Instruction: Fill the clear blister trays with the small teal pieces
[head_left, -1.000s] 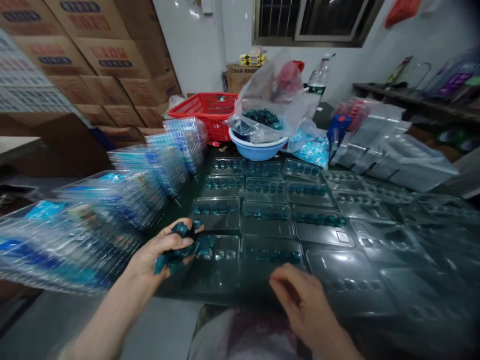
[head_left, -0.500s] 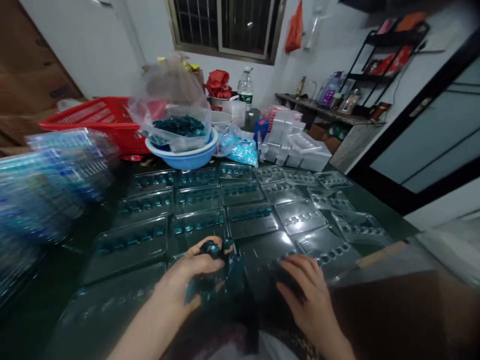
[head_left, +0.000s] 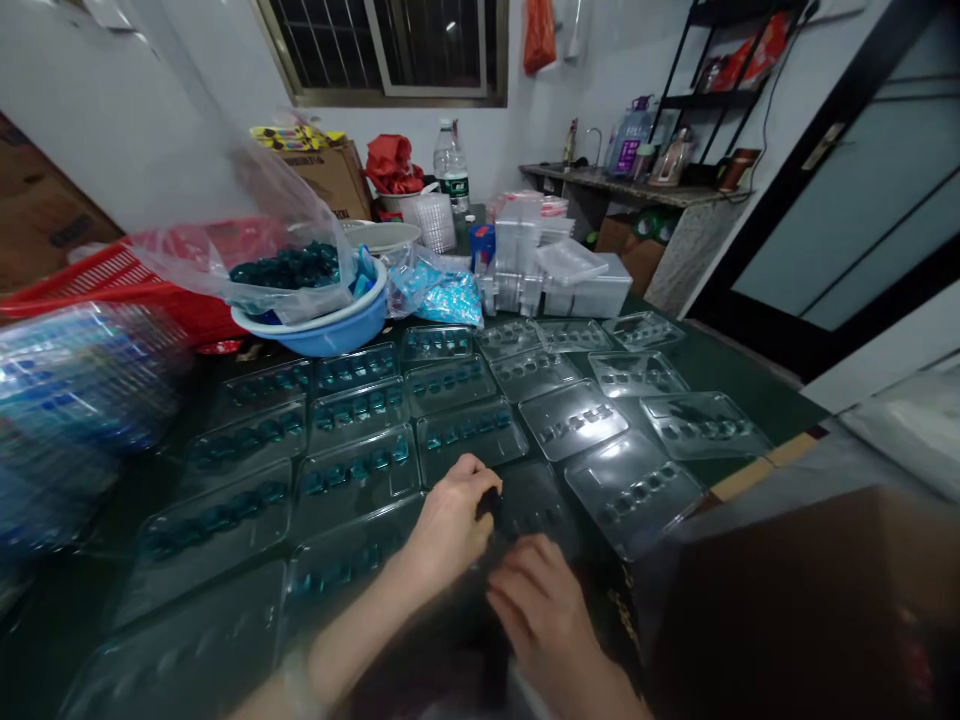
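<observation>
Left hand (head_left: pixel 450 525) and right hand (head_left: pixel 534 610) curl close together.

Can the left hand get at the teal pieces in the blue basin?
Probably, with a stretch: only flat blister trays lie between the left hand and the blue basin, but the clear plastic bag around the teal pieces would need pushing aside.

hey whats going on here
A person sits at a dark table lined with clear plastic blister trays. Their left hand closes on a dark piece, with their right hand close beside it. Trays on the left hold teal pieces; those on the right show none. More lie in a plastic bag in a blue basin.
</observation>
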